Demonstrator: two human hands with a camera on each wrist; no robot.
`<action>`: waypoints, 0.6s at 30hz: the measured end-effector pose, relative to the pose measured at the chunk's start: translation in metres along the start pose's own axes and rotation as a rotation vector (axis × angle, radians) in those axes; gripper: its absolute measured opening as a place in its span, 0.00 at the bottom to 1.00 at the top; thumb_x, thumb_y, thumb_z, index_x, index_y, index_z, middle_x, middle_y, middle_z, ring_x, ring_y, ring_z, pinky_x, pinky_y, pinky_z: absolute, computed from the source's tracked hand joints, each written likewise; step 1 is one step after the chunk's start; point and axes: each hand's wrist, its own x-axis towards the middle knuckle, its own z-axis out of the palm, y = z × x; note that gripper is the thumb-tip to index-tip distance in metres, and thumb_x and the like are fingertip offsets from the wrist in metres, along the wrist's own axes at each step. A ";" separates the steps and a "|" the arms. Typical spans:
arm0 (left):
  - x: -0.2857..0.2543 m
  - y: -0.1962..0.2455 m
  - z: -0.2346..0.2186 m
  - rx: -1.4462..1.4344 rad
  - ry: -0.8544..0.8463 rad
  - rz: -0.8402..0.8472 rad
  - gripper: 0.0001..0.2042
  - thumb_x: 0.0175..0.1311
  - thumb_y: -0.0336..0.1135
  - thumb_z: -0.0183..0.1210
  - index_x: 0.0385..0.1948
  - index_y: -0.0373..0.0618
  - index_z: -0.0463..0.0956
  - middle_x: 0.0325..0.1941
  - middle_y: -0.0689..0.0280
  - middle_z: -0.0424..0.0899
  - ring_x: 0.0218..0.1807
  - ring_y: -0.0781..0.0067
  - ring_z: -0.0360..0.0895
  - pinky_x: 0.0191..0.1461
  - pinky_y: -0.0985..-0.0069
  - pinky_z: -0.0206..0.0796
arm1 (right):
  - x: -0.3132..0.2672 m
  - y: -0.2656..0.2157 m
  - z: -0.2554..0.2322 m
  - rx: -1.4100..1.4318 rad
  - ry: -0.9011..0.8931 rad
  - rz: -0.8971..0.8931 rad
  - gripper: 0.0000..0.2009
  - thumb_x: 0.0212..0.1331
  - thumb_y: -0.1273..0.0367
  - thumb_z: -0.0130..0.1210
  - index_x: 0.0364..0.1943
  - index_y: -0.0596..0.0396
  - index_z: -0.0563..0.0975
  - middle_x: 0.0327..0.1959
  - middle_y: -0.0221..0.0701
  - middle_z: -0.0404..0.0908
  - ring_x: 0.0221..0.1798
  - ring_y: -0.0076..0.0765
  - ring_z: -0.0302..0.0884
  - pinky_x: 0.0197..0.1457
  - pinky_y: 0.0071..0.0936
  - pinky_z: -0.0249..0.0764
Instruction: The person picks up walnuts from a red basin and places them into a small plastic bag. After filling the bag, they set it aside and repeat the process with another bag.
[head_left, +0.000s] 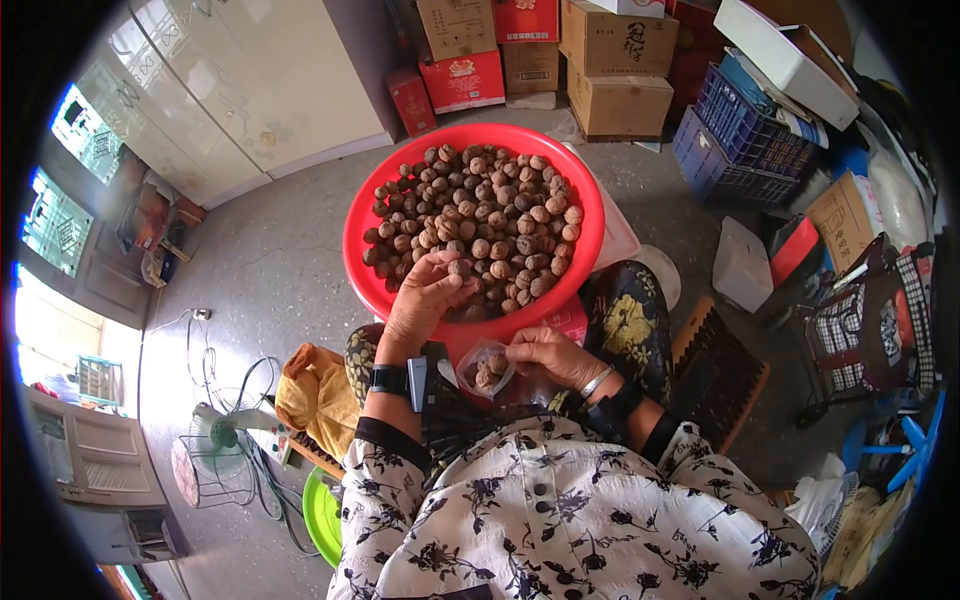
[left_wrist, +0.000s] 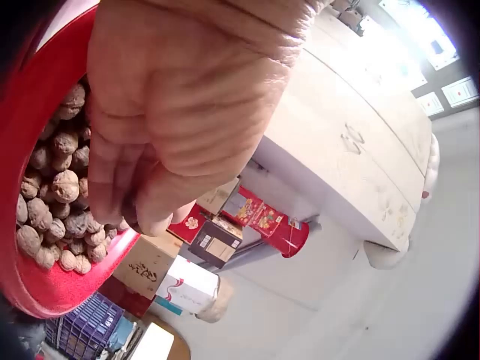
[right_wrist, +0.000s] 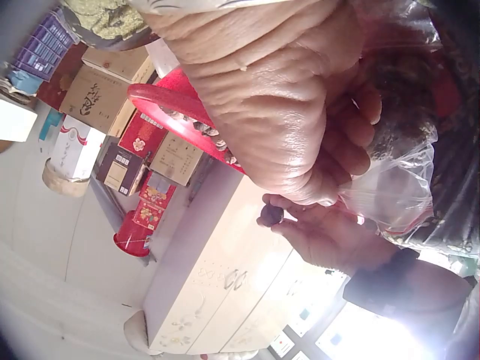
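Observation:
A wide red basin (head_left: 356,262) full of walnuts (head_left: 497,220) stands before the person. Over its near edge the left hand (head_left: 422,300) pinches one dark walnut (head_left: 459,268) between thumb and fingers; the right wrist view shows this walnut (right_wrist: 271,216) too. In the left wrist view the left hand (left_wrist: 187,97) mostly hides it. The right hand (head_left: 552,357) grips the rim of a clear plastic bag (head_left: 487,369) with several walnuts inside, held below the basin. Seen from the right wrist, curled fingers of the right hand (right_wrist: 277,105) lie against the bag (right_wrist: 397,191).
Cardboard boxes (head_left: 620,105) and red boxes (head_left: 462,80) stand behind the basin. Blue crates (head_left: 745,140) are at the back right, a green fan (head_left: 222,432) and cables at the left. A wooden-edged mat (head_left: 712,375) lies right of the person's knee.

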 end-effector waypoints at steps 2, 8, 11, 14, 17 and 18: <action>0.000 0.000 -0.001 0.000 0.010 0.013 0.15 0.69 0.25 0.58 0.56 0.43 0.73 0.47 0.69 0.79 0.52 0.69 0.80 0.63 0.67 0.74 | 0.001 0.002 -0.002 -0.031 -0.001 -0.016 0.09 0.65 0.64 0.59 0.32 0.55 0.82 0.26 0.23 0.78 0.30 0.19 0.73 0.39 0.19 0.69; 0.000 0.000 -0.006 -0.068 -0.044 0.007 0.16 0.70 0.26 0.57 0.59 0.46 0.73 0.53 0.64 0.80 0.53 0.68 0.80 0.63 0.66 0.74 | 0.002 0.003 -0.002 -0.051 0.013 -0.013 0.10 0.65 0.63 0.59 0.33 0.55 0.82 0.26 0.22 0.78 0.30 0.19 0.73 0.38 0.19 0.69; -0.002 0.002 -0.006 -0.088 -0.064 -0.011 0.18 0.70 0.28 0.57 0.60 0.46 0.70 0.58 0.56 0.79 0.53 0.66 0.81 0.59 0.68 0.74 | 0.002 0.004 -0.003 -0.050 -0.001 -0.029 0.10 0.65 0.63 0.59 0.33 0.55 0.81 0.26 0.22 0.78 0.30 0.19 0.73 0.38 0.19 0.69; -0.005 0.004 -0.001 -0.077 -0.044 -0.014 0.20 0.67 0.25 0.59 0.61 0.46 0.72 0.55 0.60 0.81 0.51 0.68 0.82 0.60 0.69 0.75 | 0.002 0.002 -0.002 -0.082 -0.004 -0.050 0.10 0.65 0.63 0.59 0.33 0.55 0.81 0.27 0.22 0.78 0.31 0.19 0.73 0.37 0.20 0.69; -0.006 0.001 -0.002 0.049 -0.003 -0.023 0.21 0.66 0.24 0.60 0.60 0.46 0.72 0.53 0.62 0.81 0.50 0.70 0.82 0.56 0.72 0.75 | 0.001 0.000 -0.001 -0.082 -0.005 -0.029 0.09 0.65 0.64 0.59 0.33 0.55 0.81 0.27 0.22 0.79 0.31 0.19 0.73 0.38 0.20 0.69; -0.005 -0.001 -0.005 0.048 -0.009 -0.011 0.21 0.65 0.24 0.61 0.60 0.46 0.72 0.52 0.63 0.82 0.49 0.71 0.81 0.55 0.73 0.75 | 0.001 0.000 -0.001 -0.080 -0.004 -0.028 0.09 0.65 0.64 0.59 0.33 0.55 0.81 0.27 0.22 0.79 0.31 0.19 0.73 0.38 0.20 0.69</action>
